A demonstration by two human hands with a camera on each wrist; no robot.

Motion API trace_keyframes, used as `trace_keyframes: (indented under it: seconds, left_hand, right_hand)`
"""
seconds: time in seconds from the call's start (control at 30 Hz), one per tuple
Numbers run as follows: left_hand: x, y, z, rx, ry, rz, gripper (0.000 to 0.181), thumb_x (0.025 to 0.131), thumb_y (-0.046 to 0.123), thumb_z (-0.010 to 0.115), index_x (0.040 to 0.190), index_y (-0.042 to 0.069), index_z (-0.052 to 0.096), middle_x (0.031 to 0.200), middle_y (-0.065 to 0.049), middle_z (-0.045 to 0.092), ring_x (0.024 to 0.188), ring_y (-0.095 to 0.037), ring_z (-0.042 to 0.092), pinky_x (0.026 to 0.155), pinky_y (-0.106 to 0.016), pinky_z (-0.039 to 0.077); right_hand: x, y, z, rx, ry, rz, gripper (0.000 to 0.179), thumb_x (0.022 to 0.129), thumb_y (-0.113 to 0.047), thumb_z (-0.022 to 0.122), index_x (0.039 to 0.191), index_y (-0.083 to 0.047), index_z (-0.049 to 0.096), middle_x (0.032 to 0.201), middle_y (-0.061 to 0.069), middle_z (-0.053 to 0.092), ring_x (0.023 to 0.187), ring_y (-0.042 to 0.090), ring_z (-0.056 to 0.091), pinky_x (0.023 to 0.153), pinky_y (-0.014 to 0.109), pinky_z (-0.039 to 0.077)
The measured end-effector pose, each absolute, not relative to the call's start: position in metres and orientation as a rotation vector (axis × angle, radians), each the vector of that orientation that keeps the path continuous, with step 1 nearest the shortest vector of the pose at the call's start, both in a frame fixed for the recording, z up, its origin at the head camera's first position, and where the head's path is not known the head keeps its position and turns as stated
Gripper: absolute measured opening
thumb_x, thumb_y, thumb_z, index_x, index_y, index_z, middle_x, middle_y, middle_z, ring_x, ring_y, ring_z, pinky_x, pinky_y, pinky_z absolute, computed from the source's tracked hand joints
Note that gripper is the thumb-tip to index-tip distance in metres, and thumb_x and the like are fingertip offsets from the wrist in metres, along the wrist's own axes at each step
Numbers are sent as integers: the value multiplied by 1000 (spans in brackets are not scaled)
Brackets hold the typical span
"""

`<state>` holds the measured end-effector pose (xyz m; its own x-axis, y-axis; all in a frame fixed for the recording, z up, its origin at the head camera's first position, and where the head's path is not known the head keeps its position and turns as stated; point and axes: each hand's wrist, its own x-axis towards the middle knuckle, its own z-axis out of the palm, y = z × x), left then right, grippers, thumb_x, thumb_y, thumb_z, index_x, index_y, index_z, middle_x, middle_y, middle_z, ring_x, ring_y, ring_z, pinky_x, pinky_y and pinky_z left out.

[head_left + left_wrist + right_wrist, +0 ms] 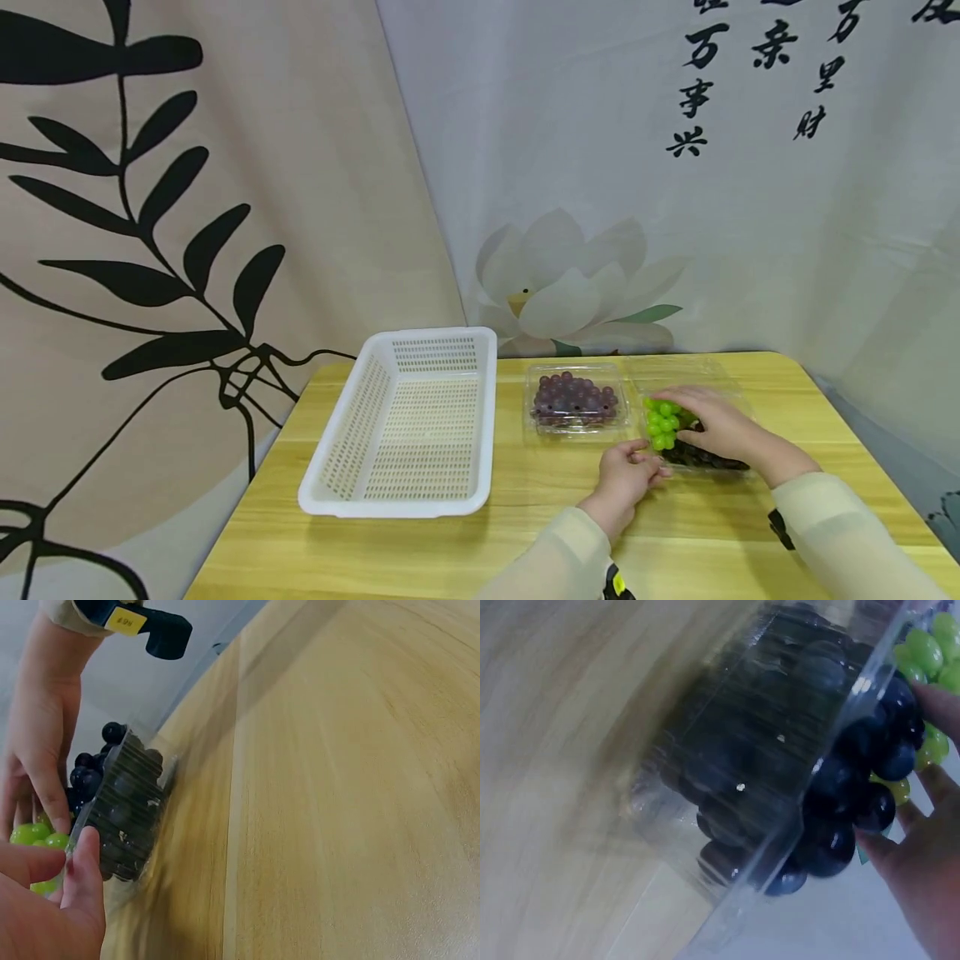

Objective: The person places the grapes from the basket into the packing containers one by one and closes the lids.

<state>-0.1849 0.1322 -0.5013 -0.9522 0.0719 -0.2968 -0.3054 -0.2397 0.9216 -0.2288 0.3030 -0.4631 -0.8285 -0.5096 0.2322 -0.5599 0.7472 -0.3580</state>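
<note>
In the head view a clear plastic box (738, 472) holds a bunch of dark grapes (701, 456). A bunch of green grapes (662, 423) lies at its left end, over the dark ones. My right hand (720, 429) reaches over the box from the right and grips the green grapes (924, 652) between thumb and fingers. With thumb and forefinger, my left hand (625, 482) pinches the near left corner of the box's rim. From the left wrist, the green grapes (37, 836) show just beyond the left fingertips, partly hidden by them.
Left of that box stands a lidded clear box (534, 417) of reddish-purple grapes (576, 398). A white slotted plastic basket (487, 442) sits farther left on the wooden table (555, 542). The open box's clear lid (686, 372) lies folded back toward the curtain (750, 250).
</note>
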Motion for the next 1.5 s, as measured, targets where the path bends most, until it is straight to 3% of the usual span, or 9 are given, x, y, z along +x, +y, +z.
trace_keyframes:
  seconds: [0.17, 0.37, 0.6, 0.73, 1.0, 1.3, 1.5]
  left_hand:
    - [-185, 132, -500, -308, 1755, 2264, 27, 83, -12, 62, 108, -1, 60, 72, -4, 52, 71, -29, 70, 67, -34, 59]
    - [-185, 132, -498, -339, 1730, 2258, 26, 82, -12, 63, 105, 0, 60, 73, -6, 54, 71, -29, 70, 66, -33, 59]
    - [-184, 135, -499, -370, 1734, 2260, 25, 81, -12, 63, 104, -1, 60, 75, -10, 59, 70, -28, 71, 60, -26, 57]
    - [-185, 135, -500, -381, 1734, 2256, 26, 81, -13, 63, 104, -1, 61, 76, -11, 59, 70, -27, 71, 60, -26, 57]
    - [-185, 139, -501, -393, 1735, 2280, 25, 78, -14, 64, 100, -2, 62, 68, -4, 52, 66, -26, 69, 63, -31, 58]
    - [-185, 139, -501, -387, 1707, 2328, 26, 78, -17, 62, 100, -3, 61, 69, -7, 55, 68, -32, 70, 66, -36, 59]
    - [-182, 139, -499, -373, 1743, 2288, 24, 80, -14, 62, 102, -3, 61, 68, -2, 50, 63, -23, 68, 65, -33, 58]
  right_hand:
    - [-231, 303, -467, 848, -2841, 659, 58, 78, -1, 74, 131, -12, 54, 131, 16, 53, 120, 45, 42, 92, 66, 37]
    - [-231, 304, -468, 778, -2743, 640, 46, 79, 0, 72, 120, -14, 59, 118, 13, 56, 108, 40, 47, 84, 61, 41]
    - [-224, 307, -442, 630, -2750, 582, 43, 78, 3, 71, 117, -11, 59, 114, 16, 55, 103, 43, 46, 83, 61, 38]
    - [-221, 302, -430, 545, -2829, 439, 43, 76, 3, 73, 115, -13, 62, 113, 18, 54, 99, 44, 45, 78, 57, 42]
    - [-220, 283, -441, 578, -2908, 176, 41, 73, -1, 78, 111, -15, 69, 106, 13, 58, 90, 36, 50, 71, 49, 49]
    - [-220, 279, -444, 600, -3013, 148, 42, 81, 10, 61, 114, -13, 69, 112, 14, 60, 100, 37, 50, 79, 56, 48]
    - [-214, 279, -443, 584, -2979, 98, 48, 77, -4, 72, 123, -15, 64, 125, 19, 57, 108, 38, 48, 82, 60, 45]
